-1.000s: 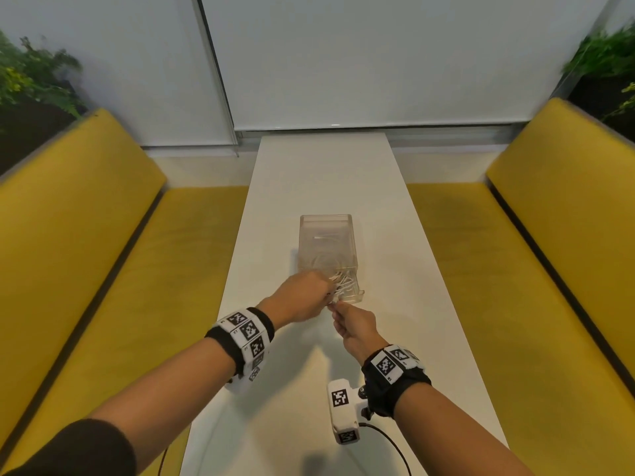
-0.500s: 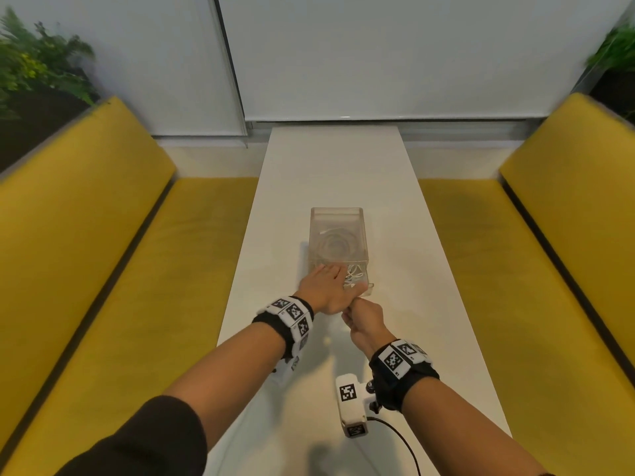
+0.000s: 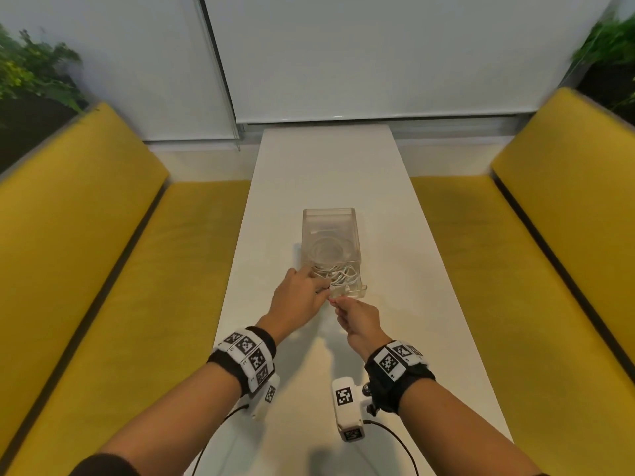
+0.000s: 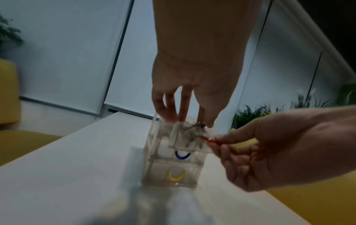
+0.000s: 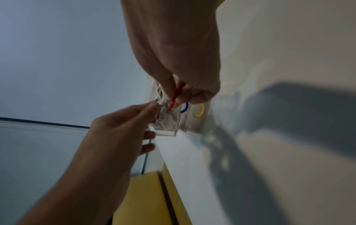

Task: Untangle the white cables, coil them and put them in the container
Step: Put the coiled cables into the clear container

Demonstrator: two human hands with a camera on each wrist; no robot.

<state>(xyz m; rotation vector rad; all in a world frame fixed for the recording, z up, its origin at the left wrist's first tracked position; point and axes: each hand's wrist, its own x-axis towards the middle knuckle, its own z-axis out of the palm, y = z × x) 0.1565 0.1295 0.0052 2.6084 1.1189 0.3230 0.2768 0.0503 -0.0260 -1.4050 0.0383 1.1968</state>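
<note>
White cables are sitting in the top drawer of the clear container, which is pulled out toward me. Container is standing mid-surface, roughly centred between the long edges. One neat coil is showing through the top, further back; the bunch at the drawer's near end is looking loose, not coiled.

My left hand is reaching in from above, fingers mostly straight and slightly spread, tips pressing the bunch down. My right hand is pinching the red drawer handle between thumb and forefinger, other fingers curled under.

Risks as I'm reading it:
- Closing the drawer with my left fingertips inside: pinched fingers, or cable ends jamming at the opening.
- Loose loops riding above the drawer rim: they'd be snagging on the frame and springing back out.
- Container is light and nothing is bracing it; pushing or pulling on the handle could be sliding it along the surface or tipping it instead of moving the drawer.
- Handle is thin; the pinch could be slipping off.

Lower drawers, with the blue handle and the yellow handle, are looking shut. Yellow benches are flanking both long edges.
</note>
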